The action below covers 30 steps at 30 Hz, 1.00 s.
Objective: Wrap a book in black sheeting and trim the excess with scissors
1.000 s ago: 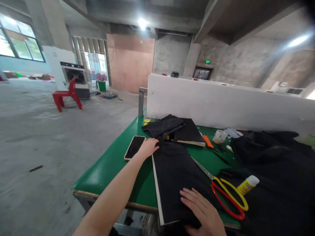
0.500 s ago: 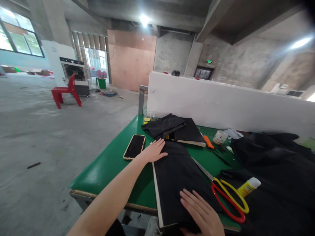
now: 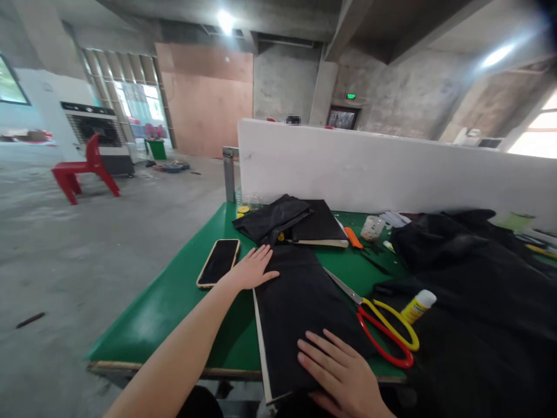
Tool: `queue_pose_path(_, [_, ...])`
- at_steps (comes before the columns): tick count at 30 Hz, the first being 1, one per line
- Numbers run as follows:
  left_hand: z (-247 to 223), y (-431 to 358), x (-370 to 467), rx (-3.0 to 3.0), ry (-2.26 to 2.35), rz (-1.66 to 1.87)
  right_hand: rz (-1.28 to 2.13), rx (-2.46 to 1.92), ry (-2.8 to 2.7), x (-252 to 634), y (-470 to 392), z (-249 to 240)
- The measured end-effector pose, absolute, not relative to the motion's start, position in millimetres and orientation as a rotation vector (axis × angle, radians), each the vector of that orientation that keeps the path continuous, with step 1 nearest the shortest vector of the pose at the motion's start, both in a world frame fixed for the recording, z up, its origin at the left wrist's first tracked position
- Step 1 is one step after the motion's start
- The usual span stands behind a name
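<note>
A smooth green tabletop (image 3: 174, 316) bears a flat, cloth-like black piece (image 3: 291, 307) with a straight pale edge, its near end overhanging. The right hand (image 3: 342, 371) lies on it, fingers slightly spread; steel scissors (image 3: 355, 298) with looped handles lie just right. The left hand (image 3: 250, 271) rests near the piece's far-left corner, fingers nearly together, thumb apart. Beyond: crumpled black fabric (image 3: 278, 216), a white panel (image 3: 348, 165), mottled concrete wall (image 3: 391, 96).

From my distant seat I see that the black sheet (image 3: 289, 325) looks like matt cloth. The green tabletop (image 3: 148, 325) is smooth and rather glossy. The scissors (image 3: 358, 299) have shiny metal blades and smooth handles, seemingly plastic. The red chair (image 3: 73, 168) also appears plastic, and the floor (image 3: 152, 226) looks like dull concrete.
</note>
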<state>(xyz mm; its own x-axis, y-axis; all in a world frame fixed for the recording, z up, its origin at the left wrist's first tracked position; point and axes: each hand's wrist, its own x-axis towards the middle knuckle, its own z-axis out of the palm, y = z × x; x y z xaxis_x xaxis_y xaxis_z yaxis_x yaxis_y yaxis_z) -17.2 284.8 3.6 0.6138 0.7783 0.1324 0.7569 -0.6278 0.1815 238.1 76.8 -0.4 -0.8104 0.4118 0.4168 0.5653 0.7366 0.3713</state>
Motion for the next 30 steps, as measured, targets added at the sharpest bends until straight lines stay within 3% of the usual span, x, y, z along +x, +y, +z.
queue_pose_path(17, [-7,299,-21,2.947,1.531,0.419,-0.329,-0.931,-2.601,214,59,16])
queue_pose_path(22, [-13,303,-22,2.994,1.485,0.447,-0.353,-0.960,-2.685,195,62,28])
queue_pose_path(30, [-20,315,-23,3.000,1.449,0.458,-0.519,-0.997,-2.648,177,68,-1])
